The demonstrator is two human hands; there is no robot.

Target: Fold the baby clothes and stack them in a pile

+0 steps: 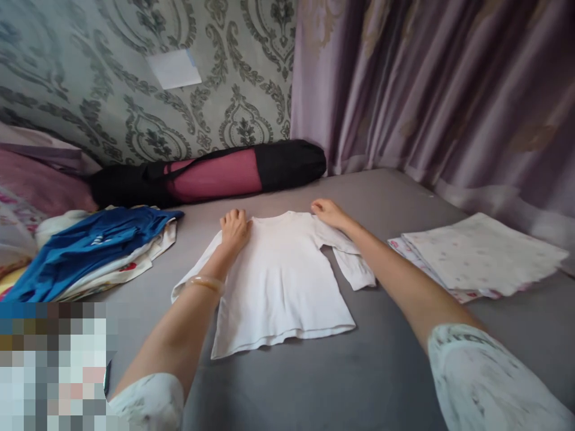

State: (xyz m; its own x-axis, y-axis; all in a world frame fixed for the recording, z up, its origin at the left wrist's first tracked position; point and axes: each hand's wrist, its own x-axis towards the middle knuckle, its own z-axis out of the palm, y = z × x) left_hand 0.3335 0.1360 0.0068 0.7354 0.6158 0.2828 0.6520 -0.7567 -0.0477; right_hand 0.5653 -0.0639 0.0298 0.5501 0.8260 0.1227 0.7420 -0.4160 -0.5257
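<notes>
A white long-sleeved shirt (283,275) lies spread on the grey bed surface, its neckline away from me and its hem towards me. My left hand (235,230) is at its left shoulder, fingers bent down and closed on the cloth. At the opposite shoulder, my right hand (331,214) has its fingers curled together on the fabric. The left sleeve runs partly behind my left forearm. The right sleeve lies bent beside the body of the shirt, its cuff showing near my right forearm.
Piled clothes with a blue garment (103,239) on top lie at left. Folded pale printed cloths (485,254) sit at right. A long black and pink bag (215,173) rests along the patterned wall. Purple curtains (404,84) hang at the back right.
</notes>
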